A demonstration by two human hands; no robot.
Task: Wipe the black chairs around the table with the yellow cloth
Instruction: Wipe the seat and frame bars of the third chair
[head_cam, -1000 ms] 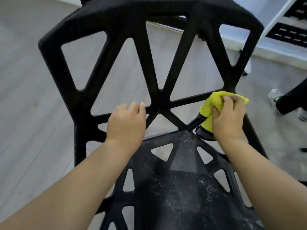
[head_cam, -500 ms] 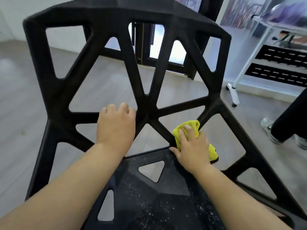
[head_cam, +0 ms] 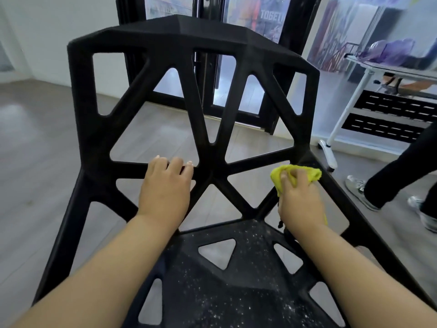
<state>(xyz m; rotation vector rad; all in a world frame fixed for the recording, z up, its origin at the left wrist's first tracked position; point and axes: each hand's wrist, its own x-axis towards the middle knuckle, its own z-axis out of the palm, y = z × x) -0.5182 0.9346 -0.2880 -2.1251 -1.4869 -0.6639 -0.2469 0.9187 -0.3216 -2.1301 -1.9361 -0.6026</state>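
Head view: the left hand (head_cam: pixel 165 185) curls over a crossbar (head_cam: pixel 132 165) of the black chair (head_cam: pixel 212 162), steadying it. The right hand (head_cam: pixel 300 202) grips the yellow cloth (head_cam: pixel 312 174), which has shifted from the centre strut (head_cam: pixel 231 192) to the right-side strut (head_cam: pixel 335 192). The speckled seat (head_cam: pixel 236 292) probably remains unwiped.

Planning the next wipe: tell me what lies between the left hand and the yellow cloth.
Head view: between left hand and yellow cloth, only the black chair's converging backrest struts and open gaps.

Chair (head_cam: pixel 165 36) struts block my fingers (head_cam: pixel 176 163) straight ahead; the triangular gaps between struts are open. Floor (head_cam: pixel 35 162) left is free. Right: desk leg (head_cam: pixel 343 114), someone's legs (head_cam: pixel 397 171) close.
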